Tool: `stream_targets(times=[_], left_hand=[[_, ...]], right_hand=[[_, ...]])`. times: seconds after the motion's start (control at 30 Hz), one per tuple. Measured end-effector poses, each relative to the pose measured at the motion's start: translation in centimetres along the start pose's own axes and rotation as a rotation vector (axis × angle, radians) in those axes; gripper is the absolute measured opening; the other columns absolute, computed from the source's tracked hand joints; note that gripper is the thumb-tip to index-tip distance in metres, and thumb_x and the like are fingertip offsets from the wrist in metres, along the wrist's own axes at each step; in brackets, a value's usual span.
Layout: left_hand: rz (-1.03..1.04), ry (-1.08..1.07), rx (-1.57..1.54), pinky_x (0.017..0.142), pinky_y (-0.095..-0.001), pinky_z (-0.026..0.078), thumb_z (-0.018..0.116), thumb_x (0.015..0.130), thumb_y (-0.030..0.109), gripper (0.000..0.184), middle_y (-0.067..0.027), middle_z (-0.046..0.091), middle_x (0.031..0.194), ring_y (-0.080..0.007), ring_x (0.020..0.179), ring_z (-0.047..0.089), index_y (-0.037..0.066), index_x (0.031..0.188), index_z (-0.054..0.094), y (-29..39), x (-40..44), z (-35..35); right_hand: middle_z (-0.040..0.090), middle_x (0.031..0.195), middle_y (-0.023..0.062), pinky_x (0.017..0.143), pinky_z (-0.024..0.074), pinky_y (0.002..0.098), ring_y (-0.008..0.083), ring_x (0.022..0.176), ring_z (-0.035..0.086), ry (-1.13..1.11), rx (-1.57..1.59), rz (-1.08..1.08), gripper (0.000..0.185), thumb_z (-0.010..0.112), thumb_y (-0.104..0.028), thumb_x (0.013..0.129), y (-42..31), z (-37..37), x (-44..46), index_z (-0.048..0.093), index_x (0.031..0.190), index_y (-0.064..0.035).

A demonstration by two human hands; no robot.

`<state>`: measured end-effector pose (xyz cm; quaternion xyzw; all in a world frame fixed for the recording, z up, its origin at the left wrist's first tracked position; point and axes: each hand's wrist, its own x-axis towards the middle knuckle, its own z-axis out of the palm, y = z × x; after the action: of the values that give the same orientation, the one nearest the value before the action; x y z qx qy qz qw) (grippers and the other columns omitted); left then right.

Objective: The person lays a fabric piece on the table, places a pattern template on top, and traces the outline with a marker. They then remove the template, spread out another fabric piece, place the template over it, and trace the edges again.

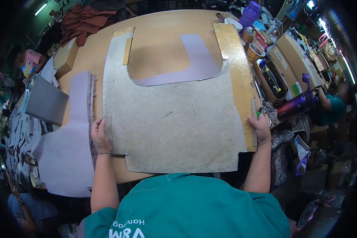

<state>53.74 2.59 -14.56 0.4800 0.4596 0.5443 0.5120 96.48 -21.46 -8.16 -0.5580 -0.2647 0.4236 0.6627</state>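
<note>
A large grey pattern board (178, 119) with a U-shaped cutout lies flat across the table in front of me. Tape covers its upper arms and right side. My left hand (100, 137) is closed on the board's lower left edge, thumb on top. At the lower right edge, my right hand (261, 129) grips the board, with a green pen (260, 111) showing just above the fingers; whether the hand holds the pen too, I cannot tell. Lilac fabric (202, 59) shows through the cutout, partly hidden beneath the board.
Left of the board lies a stack of lilac fabric (63, 154), beside a grey box (47, 99). Brown pieces (83, 23) are heaped at the back left. On the right stand a purple bottle (293, 106), a pen box (270, 79) and scissors (267, 115). Other people sit on both sides.
</note>
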Motion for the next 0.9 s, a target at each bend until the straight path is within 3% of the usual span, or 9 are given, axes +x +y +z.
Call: stream_targets(times=[0.07, 0.27, 0.37, 0.4, 0.53, 0.6, 0.73, 0.8, 0.9], left_hand=[[-0.092, -0.062, -0.084, 0.074, -0.0233, 0.039, 0.050, 0.083, 0.018, 0.020, -0.0052, 0.055, 0.084, -0.0110, 0.081, 0.049, 0.000, 0.090, 0.054, 0.4, 0.2, -0.2], [0.358, -0.125, 1.159, 0.090, -0.0382, 0.032, 0.055, 0.076, 0.031, 0.041, -0.0199, 0.046, 0.110, -0.0312, 0.107, 0.040, -0.001, 0.103, 0.051, -1.4, 1.3, 0.1], [0.239, -0.134, 1.389, 0.092, -0.0417, 0.030, 0.065, 0.068, 0.029, 0.061, -0.0227, 0.041, 0.117, -0.0390, 0.110, 0.036, 0.000, 0.115, 0.041, -0.3, 0.5, 0.9], [0.376, -0.081, 1.396, 0.091, -0.0425, 0.030, 0.068, 0.066, 0.024, 0.066, -0.0233, 0.039, 0.117, -0.0382, 0.110, 0.037, 0.000, 0.119, 0.037, -2.2, 1.3, -0.4], [0.094, -0.096, 1.219, 0.091, -0.0385, 0.034, 0.070, 0.063, 0.015, 0.072, -0.0229, 0.039, 0.117, -0.0367, 0.107, 0.040, 0.000, 0.122, 0.032, 0.8, 0.6, 1.6], [0.122, -0.104, 1.191, 0.091, -0.0363, 0.035, 0.070, 0.062, 0.012, 0.072, -0.0232, 0.040, 0.117, -0.0354, 0.106, 0.043, 0.000, 0.122, 0.032, -0.2, 0.9, 1.0], [0.018, -0.140, 1.060, 0.091, -0.0356, 0.035, 0.072, 0.057, 0.012, 0.072, -0.0234, 0.046, 0.114, -0.0322, 0.107, 0.044, -0.003, 0.118, 0.036, -2.3, 2.0, -1.5], [-0.085, -0.105, 1.081, 0.091, -0.0346, 0.036, 0.073, 0.055, 0.013, 0.072, -0.0232, 0.046, 0.114, -0.0320, 0.107, 0.045, -0.004, 0.115, 0.039, 0.3, 0.6, -0.4], [-0.093, -0.091, 0.963, 0.086, -0.0335, 0.039, 0.074, 0.055, 0.017, 0.066, -0.0220, 0.052, 0.107, -0.0301, 0.101, 0.050, -0.004, 0.109, 0.043, 0.1, 0.0, -1.6]], right_hand=[[0.056, 0.099, 0.0061, 0.075, 0.0419, 0.0254, 0.0141, 0.085, 0.055, 0.031, -0.019, -0.065, 0.040, 0.058, -0.009, 0.075, -1.0, -0.2, -1.2, 0.046, 0.111, 0.0014], [0.056, 0.101, 0.0117, 0.078, 0.0431, 0.0313, 0.0214, 0.087, 0.056, 0.187, 0.053, -0.524, 0.041, 0.058, -0.008, 0.074, -5.9, -2.8, -8.2, 0.046, 0.112, 0.0029], [0.056, 0.103, 0.0117, 0.078, 0.0436, 0.0338, 0.0232, 0.088, 0.056, 0.355, 0.156, -0.641, 0.041, 0.056, -0.016, 0.078, -8.5, -4.9, -11.2, 0.046, 0.113, 0.0015], [0.056, 0.103, 0.0116, 0.078, 0.0438, 0.0346, 0.0237, 0.088, 0.056, 0.389, 0.201, -0.612, 0.041, 0.054, -0.019, 0.079, -9.8, -5.5, -12.2, 0.046, 0.113, 0.0009], [0.056, 0.105, 0.0116, 0.078, 0.0436, 0.0374, 0.0259, 0.088, 0.056, 0.453, 0.320, -0.455, 0.042, 0.047, -0.032, 0.083, -14.6, -10.1, -14.1, 0.047, 0.113, -0.0021], [0.055, 0.106, 0.0114, 0.080, 0.0424, 0.0381, 0.0265, 0.090, 0.055, 0.480, 0.288, -0.389, 0.043, 0.047, -0.033, 0.083, -16.3, -13.8, -13.4, 0.048, 0.113, -0.0022], [0.054, 0.109, 0.0116, 0.089, 0.0353, 0.0369, 0.0275, 0.097, 0.051, 0.266, 0.281, -0.361, 0.044, 0.047, -0.034, 0.084, -18.0, -27.6, -9.7, 0.047, 0.114, -0.0012], [0.051, 0.112, 0.0111, 0.090, 0.0337, 0.0360, 0.0269, 0.100, 0.048, 0.620, 0.200, -0.369, 0.045, 0.047, -0.032, 0.084, -18.7, -32.3, -6.7, 0.046, 0.115, -0.0007], [0.048, 0.116, 0.0107, 0.091, 0.0332, 0.0362, 0.0264, 0.103, 0.045, 0.329, 0.133, -0.303, 0.048, 0.047, -0.033, 0.084, -18.2, -40.9, -1.7, 0.043, 0.119, -0.0008]])
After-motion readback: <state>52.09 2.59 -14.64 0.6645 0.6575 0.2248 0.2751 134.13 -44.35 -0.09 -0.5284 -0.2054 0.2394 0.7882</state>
